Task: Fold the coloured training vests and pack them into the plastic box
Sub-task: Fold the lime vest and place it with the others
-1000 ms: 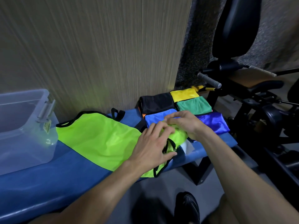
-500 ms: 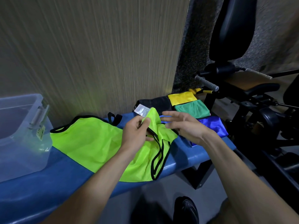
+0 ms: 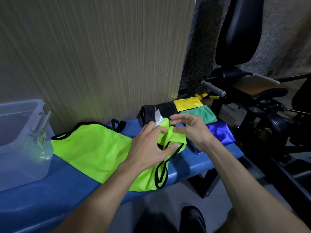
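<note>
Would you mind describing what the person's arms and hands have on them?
Nothing is worn on them: the left hand and right hand are bare, with no gloves, rings, watch or bands visible. Both forearms are uncovered up to the frame edge; no sleeve shows.

Six vests, one box, two hands, one bench.

One lime-green vest [image 3: 94,152] lies spread at the middle of the blue bench [image 3: 42,195]; five folded vests sit at two o'clock from it: one black vest [image 3: 161,110], one yellow vest [image 3: 187,103], one green vest [image 3: 198,115], one purple vest [image 3: 218,132], and one blue vest [image 3: 193,147] mostly hidden. One clear plastic box [image 3: 20,140] stands at nine o'clock. Two hands, left hand [image 3: 149,148] and right hand [image 3: 193,130], meet at the lime-green vest's three o'clock end. One shoe [image 3: 193,219] shows at six o'clock.
</note>
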The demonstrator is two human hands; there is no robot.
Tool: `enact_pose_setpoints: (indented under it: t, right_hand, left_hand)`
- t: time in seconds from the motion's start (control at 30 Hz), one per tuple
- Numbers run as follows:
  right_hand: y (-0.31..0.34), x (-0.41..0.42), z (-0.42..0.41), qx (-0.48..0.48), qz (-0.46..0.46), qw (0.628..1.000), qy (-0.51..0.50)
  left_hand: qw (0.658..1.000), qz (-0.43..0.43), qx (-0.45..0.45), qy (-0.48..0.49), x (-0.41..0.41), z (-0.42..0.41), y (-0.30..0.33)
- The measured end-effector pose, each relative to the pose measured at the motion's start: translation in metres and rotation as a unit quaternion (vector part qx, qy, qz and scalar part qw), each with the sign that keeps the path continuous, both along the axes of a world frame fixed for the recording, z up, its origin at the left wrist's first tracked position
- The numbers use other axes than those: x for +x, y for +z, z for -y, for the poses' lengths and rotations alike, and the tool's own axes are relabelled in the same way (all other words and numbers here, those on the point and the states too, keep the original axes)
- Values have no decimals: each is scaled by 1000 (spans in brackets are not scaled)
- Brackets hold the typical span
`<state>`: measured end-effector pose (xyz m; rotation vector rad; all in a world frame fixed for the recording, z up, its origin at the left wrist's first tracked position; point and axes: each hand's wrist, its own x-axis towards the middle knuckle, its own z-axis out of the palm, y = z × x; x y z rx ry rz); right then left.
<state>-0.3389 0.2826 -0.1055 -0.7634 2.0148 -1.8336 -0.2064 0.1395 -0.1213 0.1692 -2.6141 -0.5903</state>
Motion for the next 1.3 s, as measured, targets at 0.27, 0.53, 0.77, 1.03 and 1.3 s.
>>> enact_pose_setpoints:
  t: [0.27, 0.53, 0.77, 1.03, 1.3]
  right_hand:
    - [-10, -9, -2, 31, -46, 996, -70]
    - [-15, -13, -2, 67, -67, 988, -120]
    - [-13, -8, 3, 77, -73, 988, -113]
    - [12, 2, -18, 10, -40, 999, 7]
    - [11, 3, -14, -28, -63, 997, -26]
  left_hand:
    - [998, -19, -54, 23, -1, 6, -3]
    - [999, 5, -46, -9, -1, 3, -7]
    - [999, -16, -44, 10, -7, -5, -9]
    - [999, -8, 1, 47, -10, 6, -9]
    - [999, 35, -24, 16, -5, -2, -3]
